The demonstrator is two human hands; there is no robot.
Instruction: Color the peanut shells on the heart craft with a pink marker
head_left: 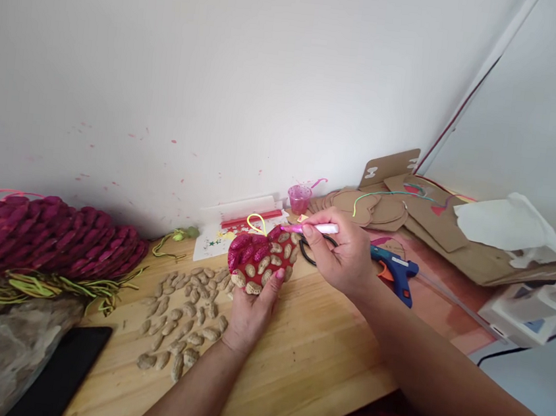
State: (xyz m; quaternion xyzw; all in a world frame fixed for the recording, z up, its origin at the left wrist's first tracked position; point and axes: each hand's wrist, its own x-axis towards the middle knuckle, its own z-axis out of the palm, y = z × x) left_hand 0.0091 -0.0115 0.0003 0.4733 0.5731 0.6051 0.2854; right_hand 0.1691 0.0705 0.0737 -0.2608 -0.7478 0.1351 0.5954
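Observation:
My left hand grips a red heart-shaped piece from below; peanut shells are stuck over it, some coated in pink glitter, and a yellow loop sits at its top. My right hand is closed round a thin pink-and-white brush or pen, whose tip rests at the heart's upper right edge. Both hands hover over the wooden table.
Several loose peanuts lie left of my left hand. A pile of finished magenta glitter pieces sits far left, a black tablet near the front. A blue glue gun, black scissors, a pink cup and cardboard cut-outs lie behind.

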